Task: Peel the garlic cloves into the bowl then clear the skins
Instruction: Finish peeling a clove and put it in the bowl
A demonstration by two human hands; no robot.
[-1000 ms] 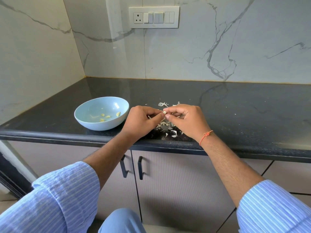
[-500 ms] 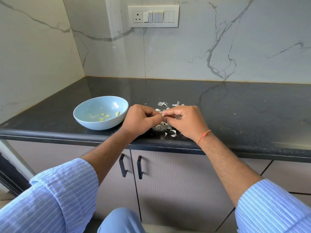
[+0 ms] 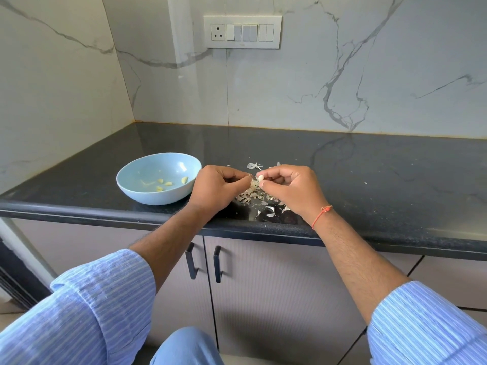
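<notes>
While your striped blue sleeves point(image 3: 87, 306) frame the bottom of the view and the grey cupboard doors with dark handles point(image 3: 203, 262) sit just below the edge, both your forearms reach forward and converge over the black speckled stone surface point(image 3: 395, 180). Your left hand point(image 3: 214, 189) is curled, knuckles up, its thumb and forefinger drawn together as if pinching a scrap of skin, though that scrap is too small to be sure of. Your right hand point(image 3: 290, 189), with an orange thread bracelet point(image 3: 320, 216) at the wrist, pinches the small pale garlic clove point(image 3: 261, 178) between thumb and forefinger, holding it just above the surface and nearly touching your left fingertips. Directly beneath and between the hands lies the loose heap of papery garlic skins point(image 3: 253, 194), with a few stray white flakes nearer you and a few beyond. The light blue round ceramic bowl point(image 3: 137, 191) stands to the left, just beside your left hand and well clear of your right, with a few peeled yellowish cloves point(image 3: 164, 183) inside. So the drop probably goes leftward, past your left hand. Beyond rise the marble-veined wall point(image 3: 342, 75) and the white switch plate point(image 3: 242, 32).
</notes>
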